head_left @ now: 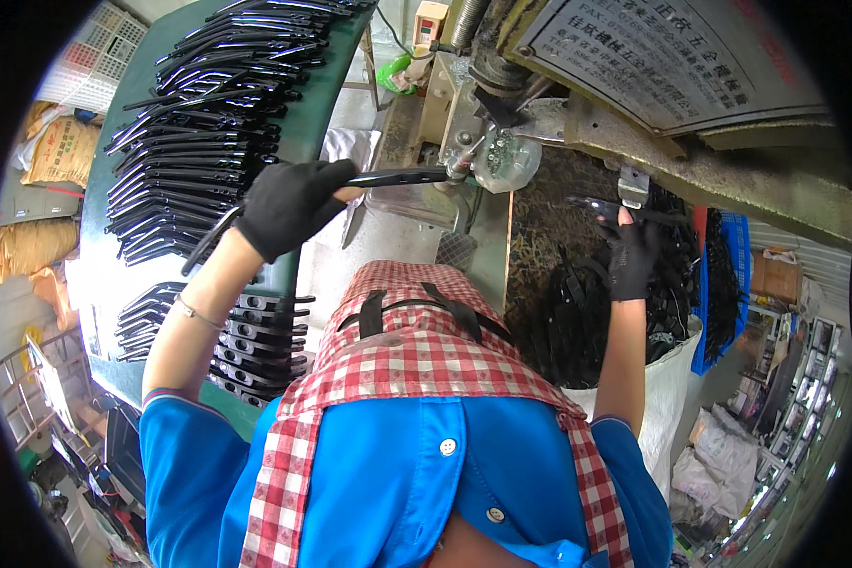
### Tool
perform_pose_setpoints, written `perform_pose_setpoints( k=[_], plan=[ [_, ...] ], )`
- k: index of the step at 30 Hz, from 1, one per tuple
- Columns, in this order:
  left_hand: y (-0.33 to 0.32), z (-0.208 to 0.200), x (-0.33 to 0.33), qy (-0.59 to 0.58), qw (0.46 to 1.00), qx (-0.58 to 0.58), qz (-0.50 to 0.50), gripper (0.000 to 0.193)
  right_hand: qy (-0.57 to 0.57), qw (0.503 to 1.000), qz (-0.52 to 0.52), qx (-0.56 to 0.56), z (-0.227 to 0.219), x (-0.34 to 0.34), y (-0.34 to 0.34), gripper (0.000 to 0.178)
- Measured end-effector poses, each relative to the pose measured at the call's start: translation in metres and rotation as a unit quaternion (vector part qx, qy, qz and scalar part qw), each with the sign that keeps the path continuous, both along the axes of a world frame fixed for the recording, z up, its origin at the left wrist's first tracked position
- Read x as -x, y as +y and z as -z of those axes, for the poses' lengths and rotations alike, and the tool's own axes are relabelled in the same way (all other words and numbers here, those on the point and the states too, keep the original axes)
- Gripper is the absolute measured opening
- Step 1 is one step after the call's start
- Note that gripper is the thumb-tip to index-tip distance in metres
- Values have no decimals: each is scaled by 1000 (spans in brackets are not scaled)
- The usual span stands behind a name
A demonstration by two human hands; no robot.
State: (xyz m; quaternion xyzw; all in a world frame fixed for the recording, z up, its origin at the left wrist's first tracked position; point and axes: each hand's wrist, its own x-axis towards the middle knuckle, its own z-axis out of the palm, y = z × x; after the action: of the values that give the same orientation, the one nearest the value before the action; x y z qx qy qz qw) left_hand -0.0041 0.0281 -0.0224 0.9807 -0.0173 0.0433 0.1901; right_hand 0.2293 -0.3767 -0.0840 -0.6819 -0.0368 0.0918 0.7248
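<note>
A long black metal arm (398,177) is clamped in the gloved left hand (289,204), the fingers wrapped tight round its near end, and its far end reaches out from the grip to the small fixture of the press (464,156), where it touches the tooling. Just beyond that tip, a clear plastic bag of small metal parts (505,161) hangs against the machine. Behind the left hand, away from the press, rows of like black arms (208,104) lie stacked on a green table (298,133), and more black pieces (256,346) lie below the wrist near the table's edge. The gloved right hand (630,256) is closed on a second black piece (596,204), pinching it at its top with the thumb raised beside a small grey bracket (633,186). Beneath that hand a white sack (667,398) brims with dark parts, and past it stands a blue crate (729,275). A red-checked apron (417,360) over a blue shirt fills the space between the two forearms.
</note>
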Motion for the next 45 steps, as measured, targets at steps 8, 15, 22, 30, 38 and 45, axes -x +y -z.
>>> perform_pose_setpoints(
  k=[8, 15, 22, 30, 38, 45],
  plan=[
    [-33, -12, -24, -15, 997, 52, 47, 26, 147, 933, -103, -311, -38, 66, 82, 30],
    [-24, -2, -10, 15, 998, 43, 39, 29, -7, 993, -115, -14, -60, 80, 99, 26],
    [-27, -3, -8, 33, 997, 54, 50, 25, 141, 967, -204, -51, -46, 96, 113, 35],
    [-16, -5, -15, 110, 993, -16, 40, 32, 12, 907, -390, 159, -53, 128, 80, 36],
    [-12, -7, -23, 79, 994, -46, 67, 45, -362, 672, -352, 541, -89, 68, 103, 45],
    [-15, -19, -36, 76, 994, -15, 82, 42, -368, 669, -388, 516, -99, 56, 111, 45]
  ],
)
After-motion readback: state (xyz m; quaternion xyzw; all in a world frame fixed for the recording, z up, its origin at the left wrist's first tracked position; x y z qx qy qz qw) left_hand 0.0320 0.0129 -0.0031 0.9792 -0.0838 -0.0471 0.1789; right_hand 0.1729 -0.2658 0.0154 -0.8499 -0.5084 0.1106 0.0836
